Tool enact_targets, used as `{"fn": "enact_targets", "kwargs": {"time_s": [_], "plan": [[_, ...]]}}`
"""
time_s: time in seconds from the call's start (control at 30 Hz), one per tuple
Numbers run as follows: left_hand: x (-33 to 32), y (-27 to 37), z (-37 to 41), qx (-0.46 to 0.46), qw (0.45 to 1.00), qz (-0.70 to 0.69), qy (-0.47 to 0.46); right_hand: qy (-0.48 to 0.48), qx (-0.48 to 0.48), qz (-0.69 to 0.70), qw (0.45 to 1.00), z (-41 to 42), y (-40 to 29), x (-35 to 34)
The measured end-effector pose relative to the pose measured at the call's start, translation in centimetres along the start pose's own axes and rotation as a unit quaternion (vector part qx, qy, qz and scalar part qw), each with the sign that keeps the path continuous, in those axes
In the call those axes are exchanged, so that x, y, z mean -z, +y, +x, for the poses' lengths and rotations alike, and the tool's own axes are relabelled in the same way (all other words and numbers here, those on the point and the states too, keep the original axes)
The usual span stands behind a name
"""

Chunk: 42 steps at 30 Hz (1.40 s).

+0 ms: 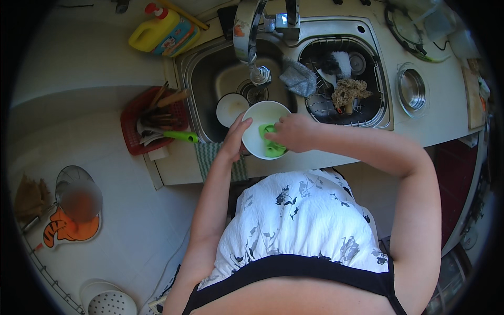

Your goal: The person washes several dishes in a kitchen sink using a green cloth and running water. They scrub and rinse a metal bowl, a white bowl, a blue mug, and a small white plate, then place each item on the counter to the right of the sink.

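Note:
A white bowl is held over the front edge of the left sink basin, its open side turned up. My left hand grips the bowl's left rim, thumb on top. With my right hand I press a bright green cloth against the bowl's inside, at its lower right. Behind the bowl, a second white dish with brownish stains lies in the left basin. Above that basin hangs the chrome faucet's spout; I cannot tell whether water runs.
A grey cloth drapes the divider beside the right basin, whose wire rack holds scrubbers. A red basket of utensils and a yellow detergent jug stand left. A glass bowl sits right. A striped green cloth hangs at the front edge.

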State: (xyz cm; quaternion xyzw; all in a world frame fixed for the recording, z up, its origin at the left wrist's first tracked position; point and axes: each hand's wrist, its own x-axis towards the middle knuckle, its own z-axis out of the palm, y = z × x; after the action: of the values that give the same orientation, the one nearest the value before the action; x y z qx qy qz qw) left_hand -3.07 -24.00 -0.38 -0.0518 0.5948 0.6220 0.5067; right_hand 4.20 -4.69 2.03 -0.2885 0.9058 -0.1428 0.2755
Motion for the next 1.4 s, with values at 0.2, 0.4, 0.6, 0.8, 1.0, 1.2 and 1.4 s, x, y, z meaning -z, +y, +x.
{"fn": "enact_targets", "kwargs": {"time_s": [0.2, 0.4, 0.6, 0.8, 1.0, 1.2, 1.4], "plan": [[0.1, -0.9, 0.9, -0.007, 0.995, -0.097, -0.003, 0.244, 0.023, 0.244, 0.938, 2.7, -2.3, -2.6], [-0.3, -0.8, 0.5, -0.043, 0.997, -0.064, -0.007, 0.382, 0.06, 0.063, 0.92, 4.6, -0.5, -2.5], [0.2, -0.6, 0.1, -0.122, 0.992, -0.012, 0.001, 0.33, -0.075, -0.023, 0.941, 3.7, -0.3, -1.8], [-0.2, -0.3, 0.3, -0.212, 0.974, 0.078, 0.003, 0.211, -0.139, 0.089, 0.963, 3.1, -1.0, -3.1], [-0.5, -2.0, 0.6, -0.25, 0.967, -0.036, 0.019, 0.268, -0.211, 0.41, 0.846, 4.7, -2.6, -3.0], [-1.1, -1.7, 0.7, -0.262, 0.965, -0.027, -0.009, 0.319, -0.163, 0.56, 0.747, 5.7, -3.1, -2.3], [0.8, -4.0, 1.6, -0.146, 0.981, -0.124, 0.017, 0.189, -0.028, 0.586, 0.787, 4.1, -2.2, -1.1]]}}
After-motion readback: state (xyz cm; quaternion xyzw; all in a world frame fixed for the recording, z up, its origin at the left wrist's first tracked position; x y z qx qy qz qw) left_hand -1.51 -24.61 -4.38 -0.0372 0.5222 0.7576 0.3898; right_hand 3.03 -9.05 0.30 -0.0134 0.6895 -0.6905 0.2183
